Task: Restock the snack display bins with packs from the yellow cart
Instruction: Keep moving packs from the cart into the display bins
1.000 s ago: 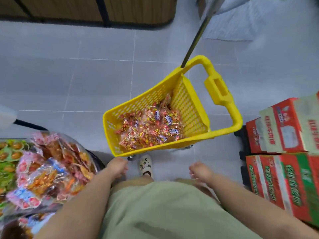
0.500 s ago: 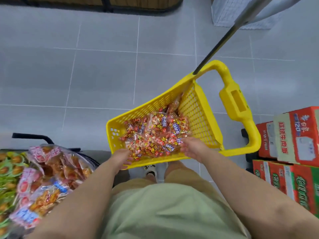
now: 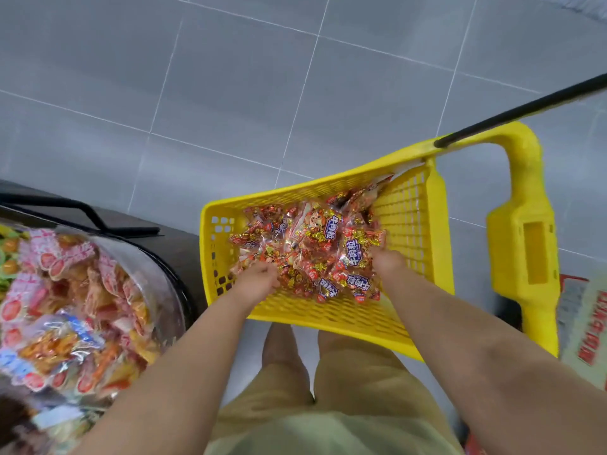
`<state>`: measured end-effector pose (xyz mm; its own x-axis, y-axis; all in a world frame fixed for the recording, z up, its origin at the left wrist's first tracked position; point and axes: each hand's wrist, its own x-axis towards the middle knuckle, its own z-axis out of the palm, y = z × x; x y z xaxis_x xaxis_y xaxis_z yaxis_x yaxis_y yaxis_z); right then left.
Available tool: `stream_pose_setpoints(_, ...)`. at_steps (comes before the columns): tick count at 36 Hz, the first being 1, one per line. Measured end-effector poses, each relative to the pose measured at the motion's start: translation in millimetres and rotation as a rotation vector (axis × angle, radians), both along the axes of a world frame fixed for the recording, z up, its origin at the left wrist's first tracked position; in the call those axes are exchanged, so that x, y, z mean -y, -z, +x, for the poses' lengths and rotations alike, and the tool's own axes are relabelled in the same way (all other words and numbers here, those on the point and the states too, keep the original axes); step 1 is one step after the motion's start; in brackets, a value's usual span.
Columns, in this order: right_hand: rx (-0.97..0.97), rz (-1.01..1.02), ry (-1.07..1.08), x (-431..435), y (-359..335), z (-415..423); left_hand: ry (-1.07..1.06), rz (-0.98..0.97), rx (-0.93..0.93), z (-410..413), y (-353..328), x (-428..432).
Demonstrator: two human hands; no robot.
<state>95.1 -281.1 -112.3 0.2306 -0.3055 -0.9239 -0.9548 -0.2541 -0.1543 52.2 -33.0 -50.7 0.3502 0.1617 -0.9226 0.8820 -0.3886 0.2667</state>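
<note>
While sunk among the packs [image 3: 315,251] in the yellow cart [image 3: 328,320], hard to read at the fingertips. Left hand [image 3: 258,279] at the near-left edge of the heap, fingers bent down onto the wrappers, tips out of sight. Right hand [image 3: 387,262] at the near-right side, fingers buried among shiny red and gold wrappers. Cannot tell for either whether gripping a pack or only pressing in. Heap itself spread over the cart's bottom, from near the left wall toward the far-right corner, mesh bare along the near side. Print on the packs too small to make out beyond blue labels.

Cart's handle [image 3: 525,244] to the right. Black pole [image 3: 525,110] slanting up from the far rim and out past the right edge. At the left, clear display bin [image 3: 164,267] heaped with blurred pink and orange packs, cut off by the left and near edges, with a black frame [image 3: 82,208] just beyond it. At the right edge, only a smeared strip of a cardboard box [image 3: 588,323] with red print. Grey tiled floor [image 3: 230,93] beyond.

Against half a second ago: left hand off the near rim and now inside the cart, on the heap. Right hand deeper among the packs, no longer just at the heap's near edge. Cart larger in view and shifted right. Boxes on the right nearly gone from view. Bin on the left larger and nearer.
</note>
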Motion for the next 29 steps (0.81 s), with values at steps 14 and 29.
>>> stream_pose_setpoints(14,0.045,0.29,0.098,-18,-18,-24,-0.374,-0.217,-0.087,-19,8,12)
stream_pose_setpoints(29,0.183,0.034,0.025,-52,-2,-8,-0.806,-0.272,0.072,13,15,0)
